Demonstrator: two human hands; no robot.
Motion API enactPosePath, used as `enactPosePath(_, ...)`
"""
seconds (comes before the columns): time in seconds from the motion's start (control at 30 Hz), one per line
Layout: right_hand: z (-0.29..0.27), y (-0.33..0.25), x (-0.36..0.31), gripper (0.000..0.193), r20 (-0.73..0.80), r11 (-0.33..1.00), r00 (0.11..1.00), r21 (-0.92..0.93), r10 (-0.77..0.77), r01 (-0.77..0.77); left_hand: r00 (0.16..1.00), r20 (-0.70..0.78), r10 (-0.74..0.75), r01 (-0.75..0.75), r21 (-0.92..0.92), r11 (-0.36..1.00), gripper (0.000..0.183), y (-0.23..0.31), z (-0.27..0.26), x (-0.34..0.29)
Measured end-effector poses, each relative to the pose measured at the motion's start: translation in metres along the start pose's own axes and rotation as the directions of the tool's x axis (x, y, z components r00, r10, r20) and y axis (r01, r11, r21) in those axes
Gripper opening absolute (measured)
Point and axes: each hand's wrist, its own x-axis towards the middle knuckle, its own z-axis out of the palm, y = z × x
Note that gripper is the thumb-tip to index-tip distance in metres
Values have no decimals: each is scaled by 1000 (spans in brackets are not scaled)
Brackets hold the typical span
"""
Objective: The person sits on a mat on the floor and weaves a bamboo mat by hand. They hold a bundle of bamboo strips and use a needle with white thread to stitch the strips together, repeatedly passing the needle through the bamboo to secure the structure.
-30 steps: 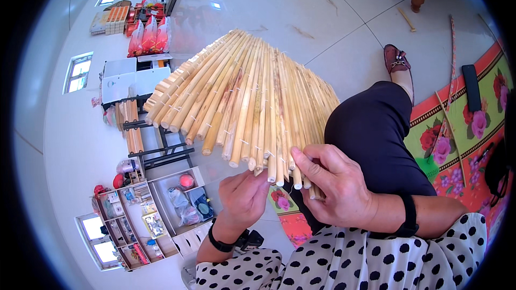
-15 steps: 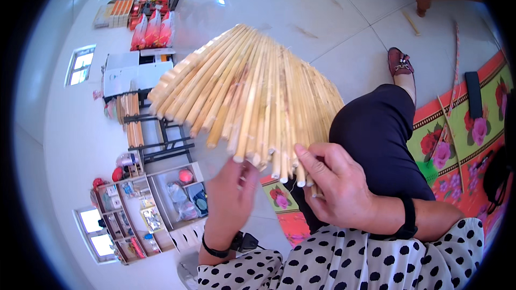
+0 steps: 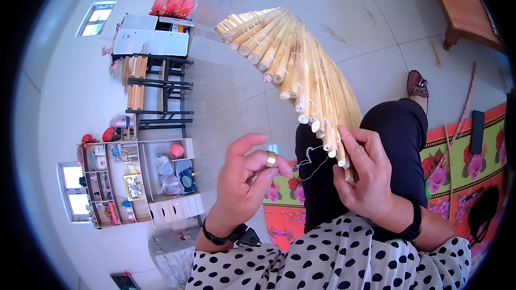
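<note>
My right hand (image 3: 368, 169) grips the near end of a mat of pale reed stalks (image 3: 293, 64), thumb on top. The stalks lie side by side and fan out upward and to the left, with short white stitches across them. A thin white thread (image 3: 309, 176) hangs in loops from the lower stalk ends, toward my left hand. Left of the mat, my left hand (image 3: 250, 174) is apart from the stalks, its thumb and fingers drawn together in a pinch. A wide gold-coloured ring (image 3: 271, 159) sits on one finger. What the fingertips hold is too small to make out.
Under my legs and to the right lies a flowered cloth (image 3: 441, 156) with a dark flat object (image 3: 477, 131) and a thin stick (image 3: 449, 182). A wooden furniture leg (image 3: 450, 39) stands far right. Shelves (image 3: 121, 185), folded black-framed furniture (image 3: 161, 88) and red bags (image 3: 177, 0) line the left.
My left hand has drawn away from the stalk ends and turned, fingers pinched. The mat has tilted and shifted right in view, with my right hand still on it. The thread now shows.
</note>
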Motion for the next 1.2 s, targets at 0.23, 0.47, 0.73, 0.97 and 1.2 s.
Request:
enactPosePath(0.23, 2, 2, 0, 66, -48, 1000, 999, 7, -8, 9, 993, 83, 89, -97, 92, 991, 46, -4, 0, -1)
enactPosePath(0.47, 1, 4, -2, 66, -4, 1000, 1000, -12, -23, 23, 985, 101, 136, -149, 133, 980, 42, -13, 7, 3)
enactPosePath(0.73, -2, 4, -1, 66, 7, 999, 999, -29, -34, 35, 982, 109, 151, -146, -55, 988, 40, -17, 13, 8)
enactPosePath(0.97, -2, 5, -1, 66, 5, 999, 999, -24, -36, 37, 982, 120, 148, -154, 36, 987, 40, -14, 17, 7)
enactPosePath(1.2, -1, 5, -1, 66, 0, 999, 999, -34, -36, 36, 987, 138, 82, -99, 117, 988, 39, -5, 15, 5)
